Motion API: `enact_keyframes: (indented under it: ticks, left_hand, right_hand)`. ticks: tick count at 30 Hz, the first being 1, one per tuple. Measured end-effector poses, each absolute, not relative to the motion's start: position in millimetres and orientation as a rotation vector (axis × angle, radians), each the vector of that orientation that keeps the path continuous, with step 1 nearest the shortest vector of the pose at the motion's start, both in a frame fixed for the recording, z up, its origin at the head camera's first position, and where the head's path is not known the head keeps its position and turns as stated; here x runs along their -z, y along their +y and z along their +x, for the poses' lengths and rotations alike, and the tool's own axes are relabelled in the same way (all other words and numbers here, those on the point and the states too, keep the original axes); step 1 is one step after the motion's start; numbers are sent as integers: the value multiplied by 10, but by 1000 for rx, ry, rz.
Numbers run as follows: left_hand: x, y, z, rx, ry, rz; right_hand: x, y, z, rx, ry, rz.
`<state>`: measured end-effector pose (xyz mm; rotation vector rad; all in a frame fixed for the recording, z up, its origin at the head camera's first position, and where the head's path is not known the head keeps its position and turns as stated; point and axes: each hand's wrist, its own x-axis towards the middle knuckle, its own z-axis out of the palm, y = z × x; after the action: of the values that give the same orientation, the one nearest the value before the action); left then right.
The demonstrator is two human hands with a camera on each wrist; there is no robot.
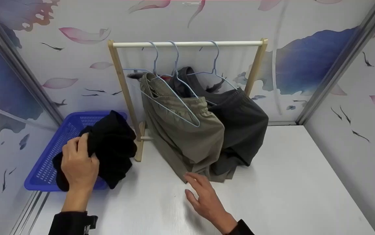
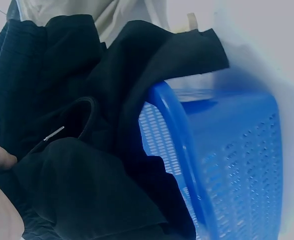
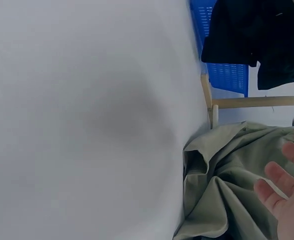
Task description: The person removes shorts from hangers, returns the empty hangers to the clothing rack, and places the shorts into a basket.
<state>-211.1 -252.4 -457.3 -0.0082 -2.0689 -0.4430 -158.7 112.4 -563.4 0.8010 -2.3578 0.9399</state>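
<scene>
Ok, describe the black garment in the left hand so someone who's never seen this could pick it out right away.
Start at the small wooden clothes rack on the white table; left of it sits a blue perforated basket. Over the basket's near edge, the left hand holds a bunched black garment. It is the only black cloth and the only one off a hanger, unlike the olive shorts and dark grey shorts on the rail.

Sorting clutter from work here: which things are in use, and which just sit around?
In use: left hand, bunched black garment, blue perforated plastic basket, right hand.
Around: khaki shorts, dark grey shorts, wooden rack.
</scene>
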Motion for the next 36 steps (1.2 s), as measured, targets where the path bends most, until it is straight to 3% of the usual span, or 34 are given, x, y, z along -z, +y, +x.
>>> enact_keyframes:
  ticks: [36]
  left_hand:
    - [5115, -2849, -2259, 175, -2382, 177]
  right_hand:
    - [5537, 782, -1498, -984, -2541, 900]
